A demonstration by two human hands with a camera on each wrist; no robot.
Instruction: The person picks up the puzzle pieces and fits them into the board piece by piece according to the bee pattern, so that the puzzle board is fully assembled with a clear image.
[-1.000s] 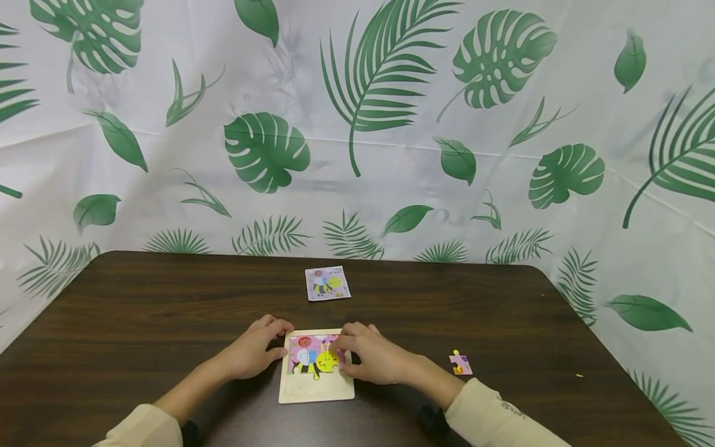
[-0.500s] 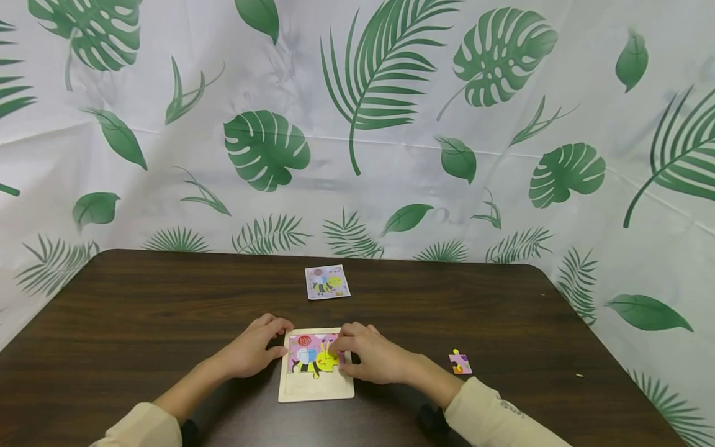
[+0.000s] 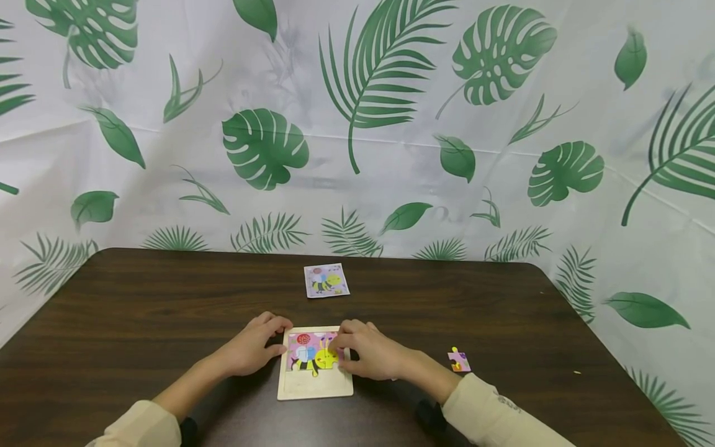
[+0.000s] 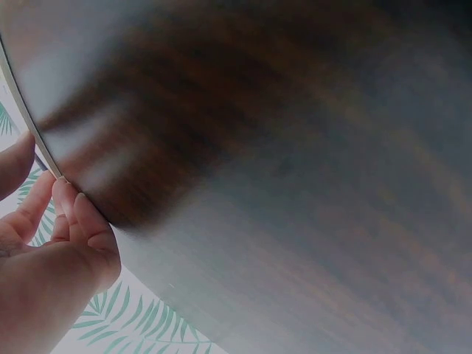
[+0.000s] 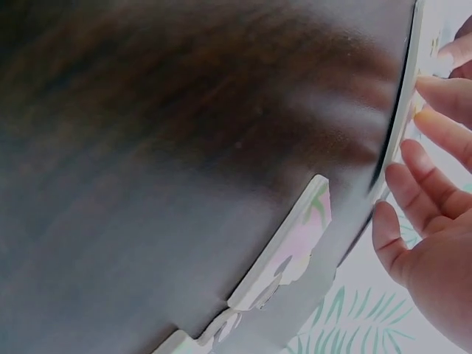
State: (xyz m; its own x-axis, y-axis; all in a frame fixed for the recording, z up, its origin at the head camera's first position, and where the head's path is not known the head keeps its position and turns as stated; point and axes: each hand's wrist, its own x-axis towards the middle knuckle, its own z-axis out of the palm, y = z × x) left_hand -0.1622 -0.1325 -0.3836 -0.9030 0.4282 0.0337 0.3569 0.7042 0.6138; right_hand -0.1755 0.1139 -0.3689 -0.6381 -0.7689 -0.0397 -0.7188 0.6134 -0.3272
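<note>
In the head view a pale wooden puzzle tray (image 3: 315, 390) lies flat on the dark table. Its upper part holds joined pieces of a bee picture (image 3: 307, 354); the lower strip is bare wood. My left hand (image 3: 252, 347) holds the tray's far left corner, thumb at the left side and fingers at the top. My right hand (image 3: 371, 351) covers the tray's right edge, its bent fingertips resting on the pieces near the bee's yellow head. What lies under those fingertips is hidden. Fingertips (image 5: 413, 151) touch the tray's edge in the right wrist view.
A printed bee card (image 3: 326, 280) lies beyond the tray. To the right rests a loose pink and yellow puzzle piece (image 3: 459, 361). The right wrist view shows one pink piece (image 5: 299, 236) on the table, with part of another piece (image 5: 181, 344) nearby. A leaf-patterned cloth (image 3: 357, 136) hangs behind.
Both hands keep their places at the tray, and the pieces show no clear movement. The whole head view has shifted very slightly.
</note>
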